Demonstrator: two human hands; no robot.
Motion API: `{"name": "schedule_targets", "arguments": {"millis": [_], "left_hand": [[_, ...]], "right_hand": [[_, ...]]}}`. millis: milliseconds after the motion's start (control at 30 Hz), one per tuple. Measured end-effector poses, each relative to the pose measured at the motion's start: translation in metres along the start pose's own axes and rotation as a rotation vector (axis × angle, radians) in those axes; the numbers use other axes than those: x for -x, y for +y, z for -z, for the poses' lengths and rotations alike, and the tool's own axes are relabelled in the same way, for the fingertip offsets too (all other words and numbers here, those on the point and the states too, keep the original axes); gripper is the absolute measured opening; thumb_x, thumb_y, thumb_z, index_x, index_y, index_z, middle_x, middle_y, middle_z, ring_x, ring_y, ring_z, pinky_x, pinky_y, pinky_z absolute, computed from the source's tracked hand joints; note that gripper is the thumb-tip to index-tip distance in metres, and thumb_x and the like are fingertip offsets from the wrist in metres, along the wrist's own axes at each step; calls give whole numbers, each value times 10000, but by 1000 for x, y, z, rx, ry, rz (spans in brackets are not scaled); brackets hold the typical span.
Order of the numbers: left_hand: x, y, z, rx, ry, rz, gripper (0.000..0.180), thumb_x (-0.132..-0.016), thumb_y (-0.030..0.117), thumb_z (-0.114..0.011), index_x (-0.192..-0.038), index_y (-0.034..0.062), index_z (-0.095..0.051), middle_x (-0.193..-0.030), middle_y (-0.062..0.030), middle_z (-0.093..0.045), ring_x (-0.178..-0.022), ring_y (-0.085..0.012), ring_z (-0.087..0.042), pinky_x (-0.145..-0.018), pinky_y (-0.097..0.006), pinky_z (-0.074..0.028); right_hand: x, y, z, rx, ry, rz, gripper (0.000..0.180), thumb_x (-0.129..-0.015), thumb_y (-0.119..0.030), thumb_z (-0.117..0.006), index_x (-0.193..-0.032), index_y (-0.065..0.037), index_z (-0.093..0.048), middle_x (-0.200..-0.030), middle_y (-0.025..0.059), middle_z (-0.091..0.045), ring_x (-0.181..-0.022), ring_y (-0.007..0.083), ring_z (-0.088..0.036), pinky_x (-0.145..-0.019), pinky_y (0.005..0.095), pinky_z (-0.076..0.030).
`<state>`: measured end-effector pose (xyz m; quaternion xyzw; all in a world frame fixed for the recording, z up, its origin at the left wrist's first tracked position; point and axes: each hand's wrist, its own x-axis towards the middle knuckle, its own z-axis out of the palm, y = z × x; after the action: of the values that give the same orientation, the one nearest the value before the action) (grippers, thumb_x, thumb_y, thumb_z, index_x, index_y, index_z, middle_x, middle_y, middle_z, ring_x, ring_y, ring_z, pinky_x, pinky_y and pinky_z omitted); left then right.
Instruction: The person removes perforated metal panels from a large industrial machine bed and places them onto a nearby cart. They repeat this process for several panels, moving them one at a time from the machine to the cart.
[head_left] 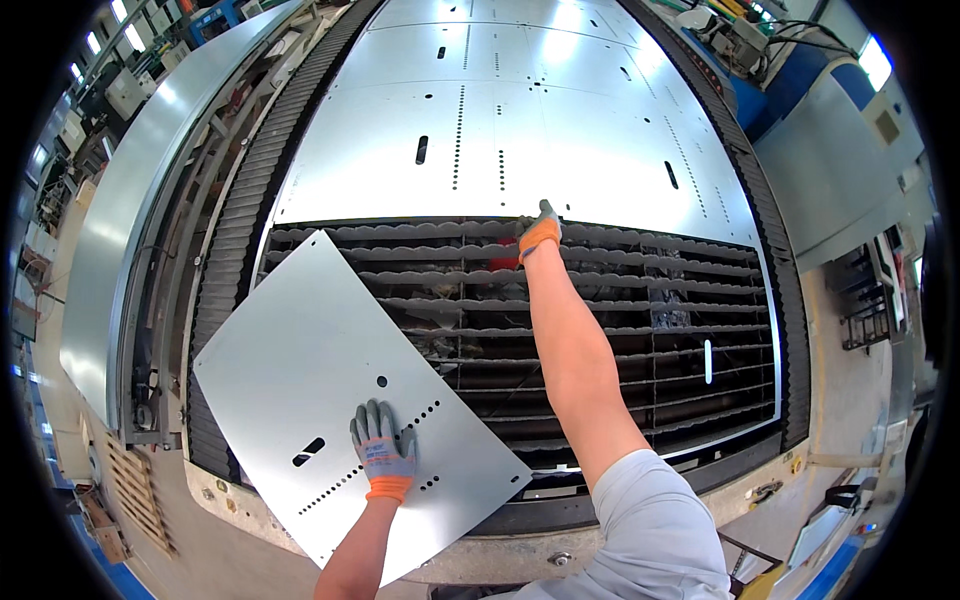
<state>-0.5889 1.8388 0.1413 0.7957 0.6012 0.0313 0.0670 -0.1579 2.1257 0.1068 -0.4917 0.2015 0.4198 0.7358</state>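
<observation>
My left hand [382, 450], in a grey glove with an orange cuff, lies flat with its fingers stretched on a loose metal panel [300, 340]. That panel has a slot, a round hole and rows of small holes; it rests at a slant over the near left of the slatted bed. My right hand [541, 228], gloved alike, reaches forward to the near edge of a large cut metal sheet [590, 170]. Its thumb shows at the sheet's edge and the fingers look curled there, partly hidden. The sheet carries similar slots and hole rows.
Wavy-topped slats [600, 331] with dark gaps lie uncovered between the panel and the sheet. A small bright slot-shaped piece [708, 362] is on the right. Ribbed dark covers [215, 290] flank the bed. A large metal sheet [130, 210] stands left, with a wooden pallet [138, 490] below.
</observation>
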Motion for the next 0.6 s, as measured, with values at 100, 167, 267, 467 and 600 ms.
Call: {"name": "schedule_targets", "arguments": {"millis": [100,167,267,467,600], "left_hand": [[-1,0,3,34,-10,2,663,-914,366,-536,-1458,16,-389,-1533,-197,-341,-1435,-388,-265,-1191,-503,-150],[-2,2,5,40,-6,-8,661,-917,364,-533,-1459,16,-387,-1535,-197,-339,-1436,-389,-262,-1192,-503,-148],[-6,5,4,41,9,-32,656,-920,359,-530,-1459,14,-387,-1534,-198,-340,-1437,-388,-260,-1194,-501,-144],[1,4,6,-23,-3,-11,655,-921,358,-528,-1457,9,-386,-1532,-203,-338,-1438,-381,-261,-1199,-492,-140],[3,4,6,-28,11,-35,660,-918,365,-529,-1457,11,-387,-1533,-201,-338,-1439,-374,-262,-1199,-485,-142]], "right_hand": [[-19,-10,7,-10,-46,-59,421,-877,-467,-689,-950,-84,-532,-712,85,-589,-636,228,-588,-574,376,-502],[-24,-16,10,5,-48,-61,384,-884,-454,-691,-926,-102,-544,-618,57,-558,-530,196,-555,-492,327,-484],[-24,-32,2,-49,-160,-35,358,-884,-449,-688,-818,-121,-560,-642,35,-559,-539,171,-535,-508,319,-486],[50,-60,-41,337,-443,147,215,-870,-265,-672,-833,-61,-616,-672,93,-657,-527,207,-606,-478,340,-486],[97,-32,-38,494,-620,39,208,-881,-252,-661,-832,-51,-646,-726,116,-695,-582,221,-630,-554,359,-506]]}}
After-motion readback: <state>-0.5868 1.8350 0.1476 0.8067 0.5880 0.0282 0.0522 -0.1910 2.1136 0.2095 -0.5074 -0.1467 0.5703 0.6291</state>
